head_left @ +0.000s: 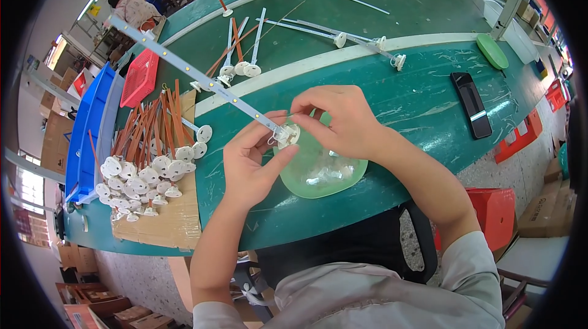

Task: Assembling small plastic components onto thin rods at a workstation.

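Single head-worn fisheye view, steeply down, close over green table (429,96).

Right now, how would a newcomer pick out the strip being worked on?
Start at the green table, then the pale green dish at its near edge. Above it, both hands pinch a white round cap on a long white strip, the only strip lifted off the table.

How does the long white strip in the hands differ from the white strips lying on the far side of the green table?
The long white strip with small yellow dots is held up off the green table by the left hand and right hand, slanting to the upper left; the white strips lying further back rest flat, untouched. Both kinds end in a round white plastic cap.
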Tool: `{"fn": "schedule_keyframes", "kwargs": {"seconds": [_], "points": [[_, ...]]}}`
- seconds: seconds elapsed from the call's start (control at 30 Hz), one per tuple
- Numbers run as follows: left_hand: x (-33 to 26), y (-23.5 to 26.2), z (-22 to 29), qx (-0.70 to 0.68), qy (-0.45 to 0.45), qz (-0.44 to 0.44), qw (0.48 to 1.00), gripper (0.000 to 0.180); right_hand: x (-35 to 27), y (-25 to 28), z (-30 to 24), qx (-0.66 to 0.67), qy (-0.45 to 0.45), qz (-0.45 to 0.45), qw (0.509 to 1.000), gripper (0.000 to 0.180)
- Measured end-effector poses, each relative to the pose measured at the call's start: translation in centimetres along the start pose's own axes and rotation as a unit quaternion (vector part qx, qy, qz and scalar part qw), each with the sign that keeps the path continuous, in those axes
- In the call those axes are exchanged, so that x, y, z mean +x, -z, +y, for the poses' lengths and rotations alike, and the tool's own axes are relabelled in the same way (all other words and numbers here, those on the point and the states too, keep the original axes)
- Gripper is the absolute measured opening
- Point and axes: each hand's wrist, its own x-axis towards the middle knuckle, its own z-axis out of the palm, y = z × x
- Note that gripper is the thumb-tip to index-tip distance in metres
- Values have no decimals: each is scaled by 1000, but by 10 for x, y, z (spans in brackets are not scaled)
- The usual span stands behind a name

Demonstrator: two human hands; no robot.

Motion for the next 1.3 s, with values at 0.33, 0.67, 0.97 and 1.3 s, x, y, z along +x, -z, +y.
{"fn": "schedule_keyframes", "kwargs": {"seconds": [0.33,0.67,0.97,1.3], "points": [[1,2,-1,-67,5,5,998,47,-3,-1,-2,-6,-19,-2,1000,9],[-4,7,-8,-255,-45,63,964,59,-11,-13,-21,-56,220,155,961,18],[-7,4,-11,-326,-44,17,944,61,-15,-22,-22,-92,256,164,948,21],[-5,-1,-16,-274,-22,17,961,53,-14,-26,-28,-155,277,164,934,24]]}}
